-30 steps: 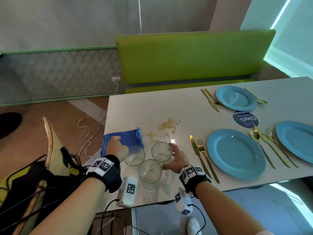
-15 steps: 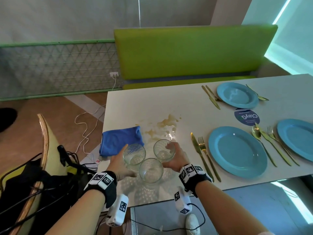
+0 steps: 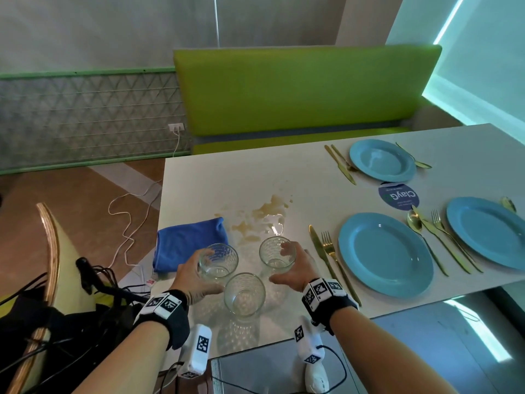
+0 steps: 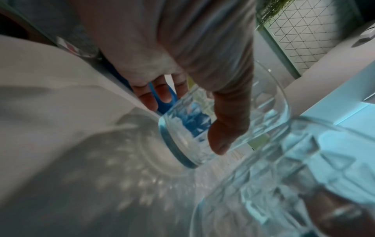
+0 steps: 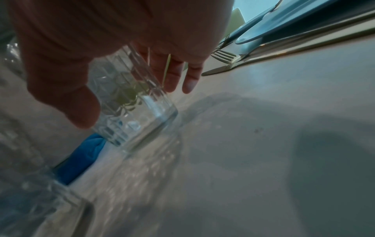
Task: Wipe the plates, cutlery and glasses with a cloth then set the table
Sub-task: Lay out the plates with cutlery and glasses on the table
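Observation:
Three clear patterned glasses are grouped near the table's front edge. My left hand grips the left glass, thumb and fingers curled round its wall. The right glass is held the same way by my right hand, and its base is tilted just above the table. Between my wrists the third glass stands untouched. A folded blue cloth lies behind the left glass. Three blue plates are laid out with gold cutlery beside them.
A brownish spill stains the white table behind the glasses. A round blue sticker sits between the plates. A green bench stands beyond the table, and a chair with bags and cables is at my left.
My left hand left the blue cloth and took hold of the left glass. Both held glasses have come up slightly and spread apart; the third glass has stayed put.

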The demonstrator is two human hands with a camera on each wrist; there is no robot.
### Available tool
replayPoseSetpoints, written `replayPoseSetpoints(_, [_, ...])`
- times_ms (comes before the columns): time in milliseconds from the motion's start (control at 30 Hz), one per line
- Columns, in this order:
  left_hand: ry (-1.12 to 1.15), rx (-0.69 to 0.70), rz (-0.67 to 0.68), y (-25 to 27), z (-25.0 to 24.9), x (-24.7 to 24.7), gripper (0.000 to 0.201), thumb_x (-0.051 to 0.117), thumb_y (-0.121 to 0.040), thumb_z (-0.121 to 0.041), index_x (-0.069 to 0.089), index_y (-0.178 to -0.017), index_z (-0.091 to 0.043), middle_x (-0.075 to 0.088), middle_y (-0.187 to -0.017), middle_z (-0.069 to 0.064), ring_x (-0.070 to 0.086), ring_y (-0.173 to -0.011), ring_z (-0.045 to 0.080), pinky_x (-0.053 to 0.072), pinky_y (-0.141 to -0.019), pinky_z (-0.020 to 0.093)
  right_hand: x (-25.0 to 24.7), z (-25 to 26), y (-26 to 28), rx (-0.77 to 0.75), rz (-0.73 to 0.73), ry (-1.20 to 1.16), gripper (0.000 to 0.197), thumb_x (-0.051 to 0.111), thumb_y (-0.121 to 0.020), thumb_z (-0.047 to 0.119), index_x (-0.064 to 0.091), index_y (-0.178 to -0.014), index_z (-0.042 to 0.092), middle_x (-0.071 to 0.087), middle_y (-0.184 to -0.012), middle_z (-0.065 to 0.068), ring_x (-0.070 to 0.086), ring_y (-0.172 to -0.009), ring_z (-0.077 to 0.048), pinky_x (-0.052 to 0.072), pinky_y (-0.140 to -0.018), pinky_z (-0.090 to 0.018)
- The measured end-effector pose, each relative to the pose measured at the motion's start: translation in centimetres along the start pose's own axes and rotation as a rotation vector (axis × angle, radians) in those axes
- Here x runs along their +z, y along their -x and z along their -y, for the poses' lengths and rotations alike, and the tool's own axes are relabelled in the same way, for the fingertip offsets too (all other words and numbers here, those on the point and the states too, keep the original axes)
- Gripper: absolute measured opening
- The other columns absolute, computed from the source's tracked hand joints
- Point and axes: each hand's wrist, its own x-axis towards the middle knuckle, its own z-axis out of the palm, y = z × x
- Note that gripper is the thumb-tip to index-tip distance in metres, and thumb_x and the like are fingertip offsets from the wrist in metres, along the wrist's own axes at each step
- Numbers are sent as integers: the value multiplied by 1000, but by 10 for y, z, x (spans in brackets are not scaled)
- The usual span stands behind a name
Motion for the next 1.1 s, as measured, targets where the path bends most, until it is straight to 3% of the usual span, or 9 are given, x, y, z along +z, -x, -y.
replayPoseSetpoints(100, [54,11,-20,-4,-5,-4,88,87,-51,-3,46,-127,-20,53,-120,8,52,-109,23,45,-91,30,-5,0,-1,18,-10,11,76,82,-57,25,44,-122,23,58,-110,7,46,-108,-15,35,-86,-20])
replayPoseSetpoints(233, [180,46,-32,-9,-27,-12,107,89,-32,-24,42,-127,-15,56,-121,7,54,-108,23,49,-91,36,-24,1,-1,32,-20,13,78,83,-51,32,43,-119,26,54,-116,5,47,-112,-13,42,-97,-29])
replayPoseSetpoints(367, [193,143,-81,-21,-79,-27,85,87,-54,3,41,-124,-10,55,-112,6,56,-107,26,45,-89,34,-61,9,-1,24,-104,-23,75,84,-53,26,47,-118,22,57,-109,5,49,-110,-18,42,-93,-26])
replayPoseSetpoints(533, [220,286,-80,-33,-175,-38,120,79,-24,-37,37,-135,-15,57,-110,4,53,-105,23,43,-93,33,-131,12,-6,36,-213,-86,72,85,-53,19,48,-115,22,57,-104,5,54,-106,-20,47,-93,-35])
replayPoseSetpoints(600, [232,331,-72,-37,-214,-31,119,75,-19,-43,43,-131,-17,58,-112,2,55,-109,26,45,-98,38,-160,9,-10,44,-261,-97,69,85,-52,20,47,-110,24,56,-103,4,55,-108,-21,46,-96,-38])
replayPoseSetpoints(700, [283,383,-26,-43,-264,-7,112,77,-20,-40,49,-126,-17,58,-118,5,56,-114,26,45,-102,45,-204,-6,-16,80,-329,-125,69,85,-56,18,47,-114,20,55,-104,2,55,-106,-19,44,-92,-30])
replayPoseSetpoints(833, [323,432,64,-51,-326,41,97,76,-21,-36,50,-114,-23,59,-116,5,59,-111,27,47,-100,43,-261,-40,-32,169,-428,-108,71,85,-56,23,49,-118,17,57,-104,2,56,-101,-17,44,-91,-28])
replayPoseSetpoints(933, [294,454,109,-66,-361,87,101,76,-22,-38,51,-118,-21,59,-116,5,60,-109,24,48,-98,40,-302,-78,-55,251,-468,-178,71,85,-57,18,49,-118,14,58,-102,-2,58,-93,-18,46,-86,-26])
replayPoseSetpoints(1100, [229,405,170,-93,-406,164,90,74,-22,-40,50,-108,-29,59,-112,3,60,-104,22,50,-82,27,-372,-146,-96,387,-529,-146,80,87,-51,28,47,-119,14,61,-118,-12,59,-106,-28,48,-95,-39])
